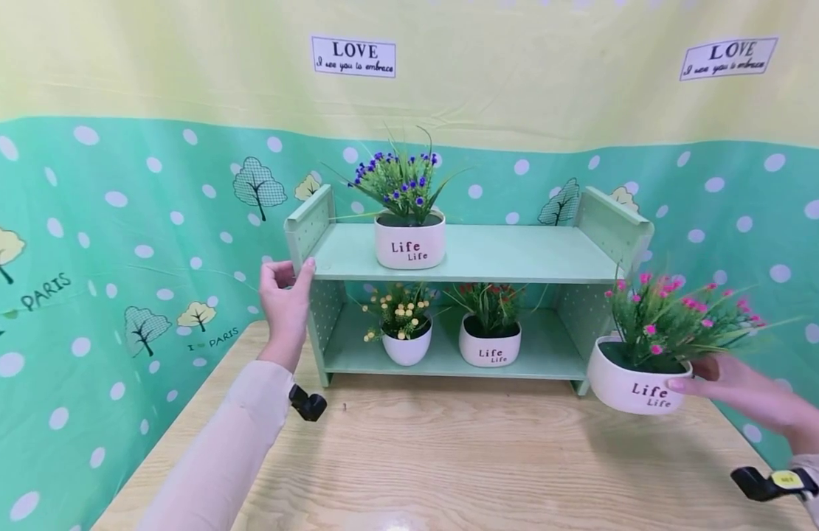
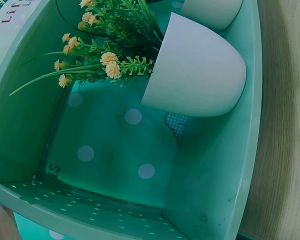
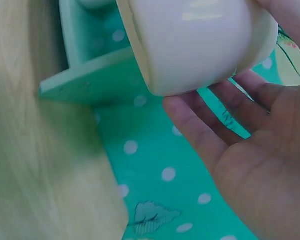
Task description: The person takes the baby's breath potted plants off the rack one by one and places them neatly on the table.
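Hanging between right-hand fingers (image 3: 196, 131): pink-flowered pot (image 1: 625, 385).

Table (image 1: 449, 450), pale wood grain. Cloth backdrop (image 1: 489, 96) behind: yellow above, green with pale dots (image 1: 116, 199) below. On cloth: two rectangular "LOVE" labels (image 1: 353, 57), checked trees (image 1: 258, 186), yellow trees (image 1: 197, 316), "PARIS" lettering (image 1: 46, 292) at left.
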A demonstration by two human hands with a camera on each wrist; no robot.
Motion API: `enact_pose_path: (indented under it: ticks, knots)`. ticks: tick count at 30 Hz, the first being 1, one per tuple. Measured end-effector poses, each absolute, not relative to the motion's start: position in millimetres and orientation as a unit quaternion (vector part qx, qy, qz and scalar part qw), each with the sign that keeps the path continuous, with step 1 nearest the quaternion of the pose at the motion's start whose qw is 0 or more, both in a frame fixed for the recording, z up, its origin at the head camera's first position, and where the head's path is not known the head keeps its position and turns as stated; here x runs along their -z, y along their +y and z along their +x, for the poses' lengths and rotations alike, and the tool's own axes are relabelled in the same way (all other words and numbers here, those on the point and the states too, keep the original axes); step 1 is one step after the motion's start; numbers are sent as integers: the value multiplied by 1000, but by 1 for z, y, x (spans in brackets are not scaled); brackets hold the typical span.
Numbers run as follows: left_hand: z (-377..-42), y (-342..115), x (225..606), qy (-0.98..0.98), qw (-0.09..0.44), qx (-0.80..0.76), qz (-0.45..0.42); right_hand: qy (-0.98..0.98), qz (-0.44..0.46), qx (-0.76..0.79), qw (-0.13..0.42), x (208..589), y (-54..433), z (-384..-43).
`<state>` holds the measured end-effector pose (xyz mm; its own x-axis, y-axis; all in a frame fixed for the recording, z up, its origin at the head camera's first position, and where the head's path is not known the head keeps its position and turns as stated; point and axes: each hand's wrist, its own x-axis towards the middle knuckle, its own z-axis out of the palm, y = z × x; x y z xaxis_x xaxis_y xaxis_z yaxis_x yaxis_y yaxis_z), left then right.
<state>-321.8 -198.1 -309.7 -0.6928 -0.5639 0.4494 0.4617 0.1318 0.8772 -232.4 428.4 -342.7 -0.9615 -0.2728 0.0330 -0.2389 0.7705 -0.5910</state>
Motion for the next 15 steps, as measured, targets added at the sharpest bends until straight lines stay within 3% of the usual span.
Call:
enact_pose_path:
  ticks: [15]
  knots:
    - [-320, -199, 308, -644, 382, 662, 39, 932, -102, 336, 90, 373, 453, -226]
